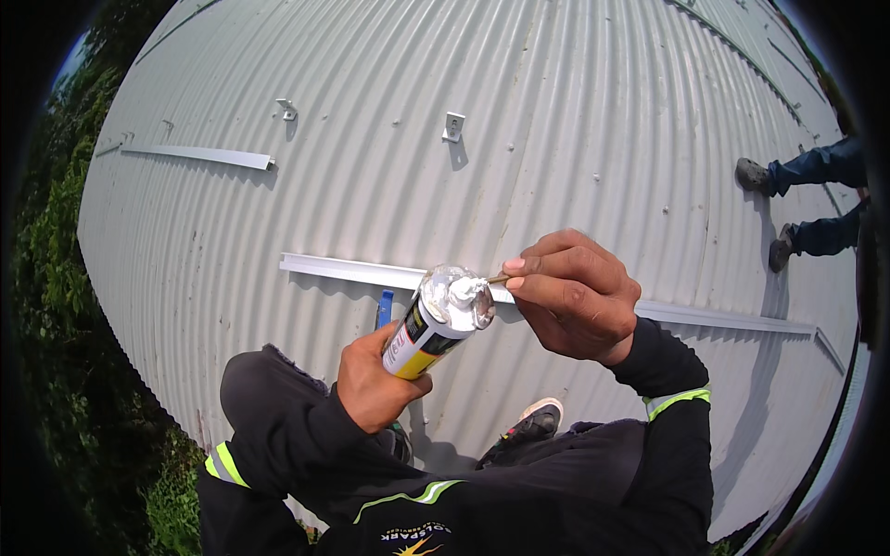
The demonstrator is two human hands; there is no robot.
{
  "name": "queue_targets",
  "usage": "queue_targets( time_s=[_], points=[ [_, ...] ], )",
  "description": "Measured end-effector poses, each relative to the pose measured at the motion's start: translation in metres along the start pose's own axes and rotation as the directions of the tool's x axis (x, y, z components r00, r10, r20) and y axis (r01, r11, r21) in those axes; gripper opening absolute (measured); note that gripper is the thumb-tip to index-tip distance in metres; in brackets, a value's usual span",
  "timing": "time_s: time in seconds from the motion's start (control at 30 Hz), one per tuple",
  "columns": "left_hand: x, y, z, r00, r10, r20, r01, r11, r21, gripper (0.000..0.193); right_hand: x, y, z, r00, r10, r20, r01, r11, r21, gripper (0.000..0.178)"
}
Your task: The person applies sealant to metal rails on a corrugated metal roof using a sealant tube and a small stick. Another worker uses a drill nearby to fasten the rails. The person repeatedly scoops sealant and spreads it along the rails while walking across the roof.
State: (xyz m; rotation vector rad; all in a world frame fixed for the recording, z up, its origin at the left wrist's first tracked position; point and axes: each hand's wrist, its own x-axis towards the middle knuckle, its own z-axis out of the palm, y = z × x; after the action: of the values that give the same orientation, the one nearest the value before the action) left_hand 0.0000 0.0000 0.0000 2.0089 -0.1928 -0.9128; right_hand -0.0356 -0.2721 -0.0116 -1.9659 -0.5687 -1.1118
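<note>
Two fingertips [513, 265] and a thumb's worth of pressure close on a thin brown stick [499, 279]; the right hand [584, 296] pinches it near its end, probably for fine control, with the other fingers bent behind. Its far tip seems to meet a lump of white paste [466, 288] on the top of a cartridge [427, 335], though whether it digs in or only touches I cannot tell.

That cartridge stands tilted in the left hand [375, 382], between the knees, its pasted end up and leaning toward the right hand. The left fingers wrap around its lower body, thumb side forward, which likely steadies it against the stick's push and keeps skin off the smeared rim.

Beyond the hands, a long white rail [357, 270] runs crosswise over the corrugated roof [547, 195], passing behind the cartridge; a blue object [385, 308] shows just beside the cartridge, partly hidden. Farther up, two L-shaped brackets, one nearer the middle [452, 127], stand apart on the ribs, presumably as mounting points, and a shorter rail [199, 156] lies at the left. Another person's legs [820, 169] show at the right edge.
</note>
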Motion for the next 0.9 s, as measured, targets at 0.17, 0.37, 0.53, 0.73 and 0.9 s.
queue_targets(
  time_s=[0.17, 0.37, 0.53, 0.73, 0.9],
  points=[
    [0.001, -0.004, 0.003, 1.0, 0.008, -0.013, -0.007, 1.0, 0.011, 0.043, 0.004, 0.001, -0.007, 0.99, 0.1, 0.1, -0.103, 0.994, 0.026, 0.028],
    [0.002, -0.004, 0.0, 0.997, 0.066, -0.037, -0.065, 0.997, 0.034, 0.042, 0.01, -0.004, -0.013, 0.929, 0.31, 0.2, -0.347, 0.919, 0.186, 0.02],
    [0.0, -0.001, 0.001, 0.996, 0.073, -0.057, -0.071, 0.997, 0.036, 0.041, 0.013, -0.005, -0.018, 0.906, 0.333, 0.259, -0.396, 0.885, 0.247, 0.018],
    [0.0, 0.0, 0.001, 0.995, 0.079, -0.062, -0.076, 0.996, 0.052, 0.04, 0.017, -0.005, -0.023, 0.914, 0.292, 0.283, -0.366, 0.894, 0.259, 0.018],
    [-0.001, -0.001, 0.003, 0.989, 0.119, -0.088, -0.114, 0.992, 0.062, 0.038, 0.021, -0.006, -0.028, 0.91, 0.279, 0.307, -0.351, 0.913, 0.21, 0.019]
  ],
)
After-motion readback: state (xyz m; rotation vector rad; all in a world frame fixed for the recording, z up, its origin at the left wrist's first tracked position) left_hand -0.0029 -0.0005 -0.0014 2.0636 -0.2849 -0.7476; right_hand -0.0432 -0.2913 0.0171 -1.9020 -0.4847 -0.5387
